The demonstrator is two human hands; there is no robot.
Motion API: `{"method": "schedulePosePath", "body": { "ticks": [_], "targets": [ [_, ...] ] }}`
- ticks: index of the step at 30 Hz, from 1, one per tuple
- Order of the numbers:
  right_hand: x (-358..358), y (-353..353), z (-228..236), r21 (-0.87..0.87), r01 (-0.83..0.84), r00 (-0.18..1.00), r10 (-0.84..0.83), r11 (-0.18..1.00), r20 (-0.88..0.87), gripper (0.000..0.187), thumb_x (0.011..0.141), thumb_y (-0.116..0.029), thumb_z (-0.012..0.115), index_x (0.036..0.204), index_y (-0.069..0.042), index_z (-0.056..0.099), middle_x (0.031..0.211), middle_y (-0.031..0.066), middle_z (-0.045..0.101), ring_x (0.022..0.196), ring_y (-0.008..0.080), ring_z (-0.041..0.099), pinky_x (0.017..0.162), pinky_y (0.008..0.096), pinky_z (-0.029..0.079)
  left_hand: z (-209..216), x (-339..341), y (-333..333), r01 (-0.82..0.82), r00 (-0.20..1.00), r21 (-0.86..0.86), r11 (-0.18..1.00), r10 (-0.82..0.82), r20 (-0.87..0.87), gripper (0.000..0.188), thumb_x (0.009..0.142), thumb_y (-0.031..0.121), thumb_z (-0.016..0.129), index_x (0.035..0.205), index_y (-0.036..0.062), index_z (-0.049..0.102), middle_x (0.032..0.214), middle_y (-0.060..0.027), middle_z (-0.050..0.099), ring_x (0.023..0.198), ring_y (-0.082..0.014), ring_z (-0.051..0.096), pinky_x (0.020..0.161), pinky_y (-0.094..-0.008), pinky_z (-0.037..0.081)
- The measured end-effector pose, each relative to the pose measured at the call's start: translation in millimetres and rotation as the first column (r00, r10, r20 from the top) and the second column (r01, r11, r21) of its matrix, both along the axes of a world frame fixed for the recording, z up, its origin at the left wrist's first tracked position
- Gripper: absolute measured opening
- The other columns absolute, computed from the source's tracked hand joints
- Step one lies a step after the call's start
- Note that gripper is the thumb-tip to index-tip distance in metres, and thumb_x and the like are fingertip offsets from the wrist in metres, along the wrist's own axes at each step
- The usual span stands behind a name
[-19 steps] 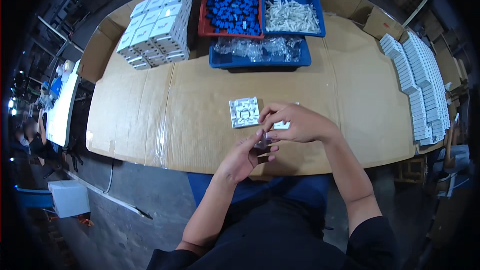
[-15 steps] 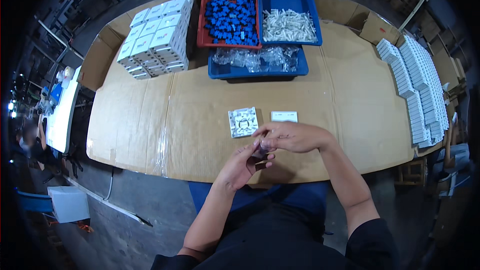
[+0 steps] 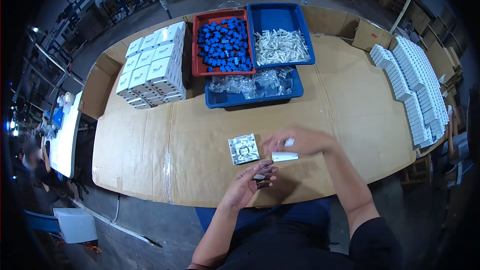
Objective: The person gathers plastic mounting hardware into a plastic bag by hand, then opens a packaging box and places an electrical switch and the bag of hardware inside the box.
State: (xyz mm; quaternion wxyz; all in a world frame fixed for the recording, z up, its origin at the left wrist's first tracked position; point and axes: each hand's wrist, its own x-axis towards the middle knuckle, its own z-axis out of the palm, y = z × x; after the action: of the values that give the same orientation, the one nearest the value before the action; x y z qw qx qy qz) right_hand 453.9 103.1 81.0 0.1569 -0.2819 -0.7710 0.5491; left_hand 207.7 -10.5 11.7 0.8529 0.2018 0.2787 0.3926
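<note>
My left hand (image 3: 244, 188) is closed on a small clear plastic bag (image 3: 265, 166), and a whitish bit shows inside or behind the plastic. Above and to the right of it, my right hand (image 3: 300, 141) is smeared by motion. A small white piece (image 3: 289, 142) shows at its fingers; I cannot make out whether they grip it. Just under this hand lies a flat white box (image 3: 285, 156). To the left of the hands, a square grey-and-white patterned box (image 3: 243, 149) with a ring design lies on the cardboard-covered table (image 3: 200, 170).
Behind are a red tray (image 3: 196, 45) of blue-and-black parts, a blue tray (image 3: 277, 15) of white tubes and another blue tray (image 3: 295, 95) of clear bags. White boxes (image 3: 155, 70) are stacked left; rows of small white boxes (image 3: 417, 80) line the right edge.
My right hand has come away from the left, up and to the right. The left hand keeps the bag. The whole scene sits lower in the picture.
</note>
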Motion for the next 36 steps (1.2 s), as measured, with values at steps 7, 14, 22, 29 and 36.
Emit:
{"method": "schedulePosePath", "body": {
  "ticks": [7, 14, 22, 29, 36],
  "targets": [
    [62, 195, -15, 0.511, 0.710, 0.595, -0.801, 0.486, -0.065, 0.019, 0.096, -0.020, 0.069, 0.106, -0.007, 0.077, 0.102, 0.0095, 0.079, 0.091, 0.0287, 0.075, 0.080, 0.0404, 0.057, 18, -4, -4, 0.267, 0.907, 0.385, 0.883, -0.095, -0.411, 0.036, 0.108, 0.018, 0.061, 0.139, 0.0001, 0.066, 0.129, -0.0083, 0.073, 0.122, -0.0154, 0.066, 0.104, -0.0302, 0.051],
    [34, 271, -26, 0.765, 0.604, 0.434, -0.897, 0.223, -0.082, 0.021, 0.094, -0.027, 0.070, 0.100, -0.008, 0.075, 0.106, 0.0107, 0.074, 0.094, 0.0354, 0.073, 0.080, 0.0480, 0.057, 12, 0, -18, 0.316, 0.814, 0.434, 0.844, -0.007, -0.581, 0.036, 0.108, 0.016, 0.060, 0.140, 0.0002, 0.064, 0.123, -0.0103, 0.074, 0.114, -0.0152, 0.068, 0.095, -0.0291, 0.055],
    [44, 293, -37, 0.790, 0.605, 0.230, -0.972, 0.097, -0.057, 0.018, 0.092, -0.027, 0.073, 0.094, -0.009, 0.075, 0.103, 0.0116, 0.075, 0.098, 0.0335, 0.073, 0.080, 0.0478, 0.058, -7, 5, -9, 0.188, 0.917, 0.253, 0.949, -0.077, -0.393, 0.038, 0.112, 0.023, 0.052, 0.140, -0.0004, 0.064, 0.124, -0.0114, 0.073, 0.102, -0.0142, 0.067, 0.092, -0.0303, 0.056],
    [51, 232, 7, -0.172, 0.873, 0.315, -0.797, 0.456, -0.516, 0.023, 0.095, -0.019, 0.078, 0.106, 0.001, 0.076, 0.093, 0.0074, 0.076, 0.071, 0.0122, 0.060, 0.062, 0.0282, 0.047, 0, -6, -6, 0.034, 0.996, 0.051, 0.998, -0.038, 0.079, 0.046, 0.110, 0.034, 0.054, 0.139, -0.0008, 0.062, 0.125, -0.0142, 0.071, 0.099, -0.0220, 0.068, 0.090, -0.0364, 0.054],
    [56, 121, 19, -0.312, 0.744, 0.374, -0.755, 0.591, -0.539, 0.015, 0.096, -0.012, 0.078, 0.103, 0.001, 0.075, 0.090, 0.0028, 0.075, 0.066, 0.0037, 0.051, 0.056, 0.0212, 0.037, 4, 16, -13, -0.126, 0.980, -0.101, 0.987, 0.140, 0.141, 0.053, 0.108, 0.044, 0.054, 0.147, 0.0086, 0.055, 0.132, -0.0078, 0.068, 0.113, -0.0236, 0.066, 0.097, -0.0398, 0.054]
  ]
}}
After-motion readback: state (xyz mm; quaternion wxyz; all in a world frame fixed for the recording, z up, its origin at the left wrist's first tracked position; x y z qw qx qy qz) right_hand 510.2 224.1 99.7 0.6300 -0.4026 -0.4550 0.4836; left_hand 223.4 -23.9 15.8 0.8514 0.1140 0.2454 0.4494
